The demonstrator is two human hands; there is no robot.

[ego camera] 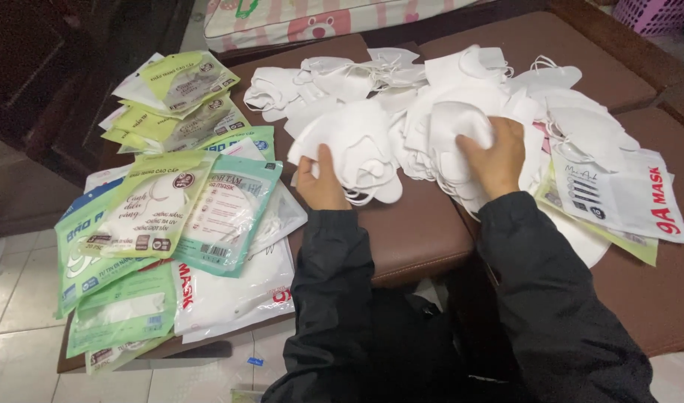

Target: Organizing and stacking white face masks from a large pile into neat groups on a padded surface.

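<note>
Masks: a loose heap of white face masks [431,112] spreads across the upper middle of the frame, their thin ear loops tangled among them.
Left hand: the left hand [321,181] lies at the lower left edge of the heap, fingers bent over one white mask [357,145], thumb pointing up against it; it presses and grips that mask rather than lying flat and spread.
Right hand: the right hand [497,153] sits right of centre, fingers curled down into the heap and closed on a rounded white mask [457,127]; how tightly it pinches cannot be told.
Sleeves: both arms wear black jacket sleeves [334,283] that come up from the bottom of the frame.
Surface: the heap rests on brown padded cushions [416,231] that fill the middle and right of the frame.
Packets, left: green and white plastic packets [170,201] overlap in a fan at the left of the frame, well apart from the hands; more yellow-green ones [182,82] lie at the upper left.
Packets, right: a white packet with red lettering [625,198] lies at the right edge of the heap, just beside the right hand's wrist side, over a yellow-green one.
Floor: pale tiles [14,298] show at the lower left.
Background: a pink and white patterned cloth [319,19] runs along the top edge, and a pink basket [655,15] sits in the upper right corner.
</note>
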